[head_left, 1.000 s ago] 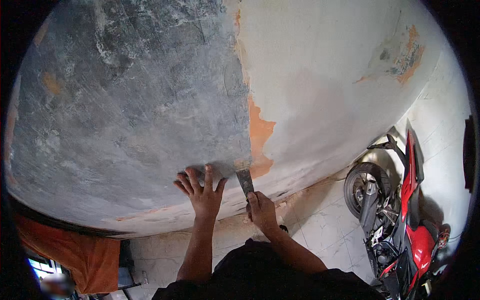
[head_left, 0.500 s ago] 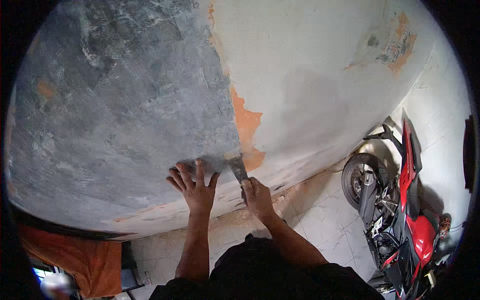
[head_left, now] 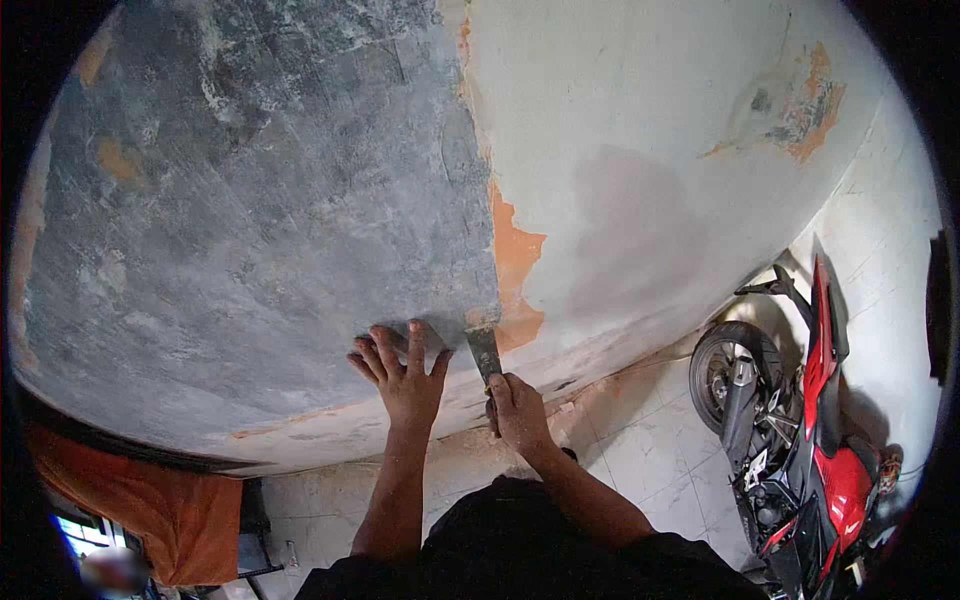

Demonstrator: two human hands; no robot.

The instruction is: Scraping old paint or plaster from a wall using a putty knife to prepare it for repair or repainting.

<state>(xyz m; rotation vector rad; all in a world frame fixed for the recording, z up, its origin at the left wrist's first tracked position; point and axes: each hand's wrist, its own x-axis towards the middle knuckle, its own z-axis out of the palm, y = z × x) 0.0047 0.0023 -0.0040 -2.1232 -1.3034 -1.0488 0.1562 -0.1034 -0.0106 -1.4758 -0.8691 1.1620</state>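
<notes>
In front of me is a wall (head_left: 300, 200), bare grey on the left and pale painted on the right. An orange patch (head_left: 516, 265) shows along the ragged paint edge between them. My right hand (head_left: 518, 410) is closed round the handle of a scraper (head_left: 485, 355). Its flat blade points up and meets the wall at the lower end of the paint edge, just left of the orange patch. My left hand (head_left: 408, 385) has its fingers spread, the tips at the grey surface left of the blade.
A red and black motorcycle (head_left: 838, 480) stands to the right by the side wall, its wheel (head_left: 735, 375) near the wall's foot. Pale tiles (head_left: 650, 450) cover the floor. An orange cloth (head_left: 140, 520) hangs at the lower left beside dark furniture.
The view has shifted, so the wall sits further right in it. My right hand and the scraper are slightly lower against the orange patch. My left hand stays spread.
</notes>
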